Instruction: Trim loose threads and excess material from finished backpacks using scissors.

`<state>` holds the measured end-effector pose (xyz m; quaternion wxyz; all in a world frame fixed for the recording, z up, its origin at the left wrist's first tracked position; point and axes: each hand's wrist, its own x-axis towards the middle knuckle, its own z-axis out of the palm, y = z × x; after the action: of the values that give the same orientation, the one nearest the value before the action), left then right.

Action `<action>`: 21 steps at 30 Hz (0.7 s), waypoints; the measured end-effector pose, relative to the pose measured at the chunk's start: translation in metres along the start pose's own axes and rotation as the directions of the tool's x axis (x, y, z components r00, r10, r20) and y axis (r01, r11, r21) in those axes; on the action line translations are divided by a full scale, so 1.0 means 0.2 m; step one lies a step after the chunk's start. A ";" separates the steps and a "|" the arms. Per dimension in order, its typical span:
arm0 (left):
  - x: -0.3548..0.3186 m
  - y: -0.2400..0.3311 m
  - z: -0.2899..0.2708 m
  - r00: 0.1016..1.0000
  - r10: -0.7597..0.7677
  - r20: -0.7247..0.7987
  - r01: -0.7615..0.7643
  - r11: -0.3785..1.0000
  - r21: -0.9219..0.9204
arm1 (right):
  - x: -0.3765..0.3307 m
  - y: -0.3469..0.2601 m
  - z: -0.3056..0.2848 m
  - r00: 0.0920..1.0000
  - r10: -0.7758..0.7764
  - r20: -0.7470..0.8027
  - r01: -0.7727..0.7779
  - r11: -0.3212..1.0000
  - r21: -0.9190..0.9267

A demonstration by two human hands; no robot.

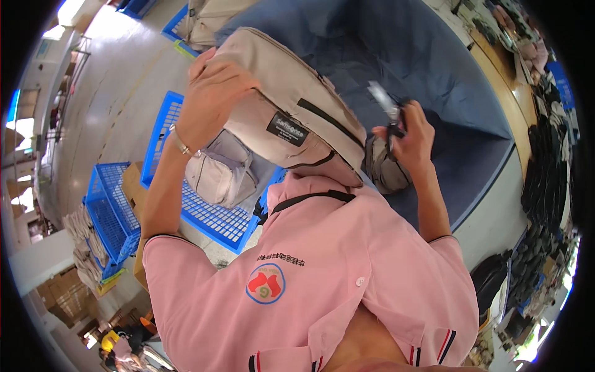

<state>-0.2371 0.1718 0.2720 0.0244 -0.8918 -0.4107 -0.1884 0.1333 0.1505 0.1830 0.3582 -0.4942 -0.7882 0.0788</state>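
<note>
My left hand [217, 87] is closed on the upper left end of a beige fabric bag [254, 65], its fingers curled over the edge. The bag hangs tilted in front of my chest, showing a black label and a dark strip along its side. My right hand [414, 137] is closed round the black handles of scissors [385, 102], their metal blades pointing up and left, somewhat blurred. The blades are apart from the bag. Just left of my right hand lies another greyish bag [385, 167], partly covered by the held one.
A large dark blue fabric-lined bin [471, 167] spreads out ahead and to the right. On the left, a blue plastic crate [214, 223] holds a light bag [223, 170]. Another blue crate [111, 204] stands farther left. Piles of dark material [539, 180] line the right side.
</note>
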 end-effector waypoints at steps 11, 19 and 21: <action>0.07 -0.21 0.52 0.997 -0.023 0.072 0.044 0.953 -0.300 | 0.04 0.01 0.11 0.924 0.043 0.381 0.003 0.993 -0.119; 0.08 -0.25 0.60 0.998 -0.044 0.045 0.055 0.951 -0.303 | 0.06 0.01 0.16 0.881 0.097 0.462 -0.075 0.995 -0.066; 0.08 -0.25 0.60 0.998 -0.045 0.051 0.059 0.948 -0.313 | 0.07 -0.02 0.16 0.872 0.092 0.480 -0.072 0.996 -0.060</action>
<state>-0.2268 0.2396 0.1608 -0.1319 -0.8770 -0.3992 -0.2325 0.1062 0.1671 0.1694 0.1370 -0.4989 -0.8324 0.1987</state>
